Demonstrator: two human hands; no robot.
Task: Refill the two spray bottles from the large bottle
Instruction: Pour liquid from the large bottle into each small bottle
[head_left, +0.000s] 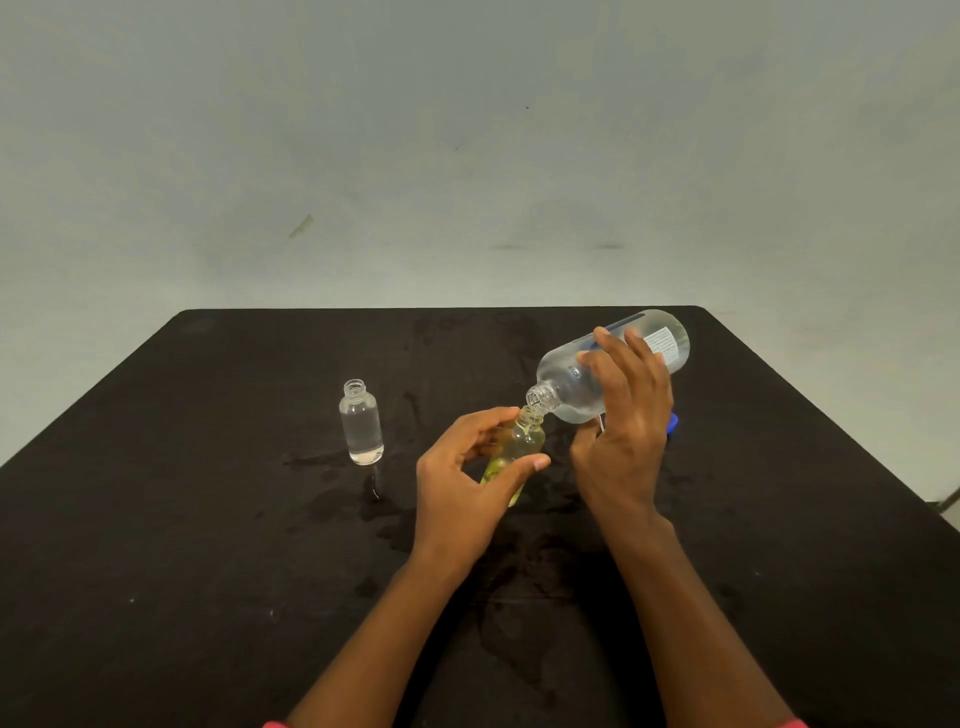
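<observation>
A person's right hand (626, 415) wraps round the middle of a large clear plastic bottle (569, 384), fingers curled over its top side and thumb beneath, gripping it firmly. The bottle is tipped steeply: its open threaded neck points down toward eight o'clock and its base, which bears a white printed label, rises toward two o'clock. Clear liquid lies along its lower side. Its mouth meets the open mouth of a small yellow-tinted clear spray bottle (519, 441), though whether the two rims touch or liquid is running cannot be told. The left hand (462, 483) holds this small bottle just above the black cloth-covered table (208, 519). Its thumb is pressed on the near side and its fingers are curled round the far side below the neck, so the bottle leans toward one o'clock. At ten o'clock from the left hand, well apart from it, a second small clear plastic spray bottle (361, 423) stands upright on the cloth. It is uncapped and holds clear liquid. A blue plastic cap (672, 422) shows at three o'clock from the right hand, mostly hidden behind it. Dark wet patches (363, 499) mark the cloth near the standing bottle and under both hands. A pale scuffed wall (467, 156) rises behind the table at twelve o'clock.
</observation>
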